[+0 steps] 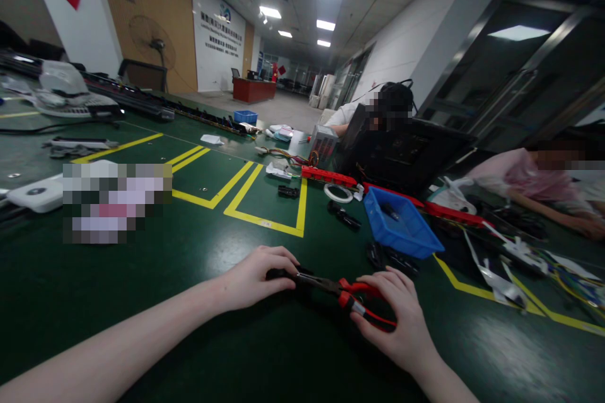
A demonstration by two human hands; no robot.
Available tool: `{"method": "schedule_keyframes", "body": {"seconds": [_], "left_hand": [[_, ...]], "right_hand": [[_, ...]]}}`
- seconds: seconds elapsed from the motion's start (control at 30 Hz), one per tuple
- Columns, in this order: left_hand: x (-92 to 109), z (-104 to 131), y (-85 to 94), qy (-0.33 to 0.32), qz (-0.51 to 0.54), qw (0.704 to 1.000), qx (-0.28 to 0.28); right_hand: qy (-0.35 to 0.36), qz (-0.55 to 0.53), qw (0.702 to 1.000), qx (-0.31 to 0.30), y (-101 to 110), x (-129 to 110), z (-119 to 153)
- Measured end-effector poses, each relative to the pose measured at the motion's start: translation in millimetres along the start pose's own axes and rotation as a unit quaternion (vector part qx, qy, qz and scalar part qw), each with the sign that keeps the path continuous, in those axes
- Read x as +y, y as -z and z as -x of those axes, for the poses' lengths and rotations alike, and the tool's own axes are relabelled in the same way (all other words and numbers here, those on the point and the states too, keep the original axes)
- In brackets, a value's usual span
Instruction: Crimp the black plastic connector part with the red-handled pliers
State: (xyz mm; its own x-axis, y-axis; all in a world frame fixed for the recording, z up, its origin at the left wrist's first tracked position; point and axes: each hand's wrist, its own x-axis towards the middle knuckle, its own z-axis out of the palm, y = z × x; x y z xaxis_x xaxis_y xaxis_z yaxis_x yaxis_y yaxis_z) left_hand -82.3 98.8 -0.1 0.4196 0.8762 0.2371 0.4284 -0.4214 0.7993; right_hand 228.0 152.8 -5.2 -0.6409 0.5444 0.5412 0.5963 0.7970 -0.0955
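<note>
Low over the green table, my left hand [258,277] is closed around a small black part [278,274], mostly covered by the fingers. My right hand [399,315] grips the red handles of long-nosed pliers [347,296]. Their dark jaws point left and meet the black part at my left fingertips; whether they pinch it is too small to tell. Beyond my right hand lie several black parts [394,259], close to a blue tray [401,227] with a dark item inside.
Further off are a red strip [328,177], a white ring [338,193], coloured wires [288,156] and a large black case [397,145]. A person sits behind the case, another at the right [529,182]. White devices [42,192] lie at the left on the table [189,252].
</note>
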Motion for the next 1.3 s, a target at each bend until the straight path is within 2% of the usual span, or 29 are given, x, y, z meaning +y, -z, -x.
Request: {"method": "schedule_keyframes", "body": {"seconds": [0.23, 0.47, 0.67, 1.3], "left_hand": [[4.9, 3.1, -0.3, -0.017, 0.016, 1.000, 0.008], [4.6, 4.8, -2.0, -0.041, -0.055, 0.998, -0.007], [0.1, 3.9, -4.2, -0.048, -0.084, 0.995, -0.015], [4.2, 2.4, -1.8, -0.013, -0.027, 0.999, -0.014]], "right_hand": [[-0.019, -0.014, 1.000, -0.012, -3.0, 4.8, 2.3], [-0.031, -0.012, 0.999, -0.024, -2.5, 2.8, 3.6], [-0.003, 0.012, 1.000, -0.021, 1.0, -1.5, 0.1], [-0.032, 0.011, 0.999, -0.010, 0.4, -1.3, -0.2]]}}
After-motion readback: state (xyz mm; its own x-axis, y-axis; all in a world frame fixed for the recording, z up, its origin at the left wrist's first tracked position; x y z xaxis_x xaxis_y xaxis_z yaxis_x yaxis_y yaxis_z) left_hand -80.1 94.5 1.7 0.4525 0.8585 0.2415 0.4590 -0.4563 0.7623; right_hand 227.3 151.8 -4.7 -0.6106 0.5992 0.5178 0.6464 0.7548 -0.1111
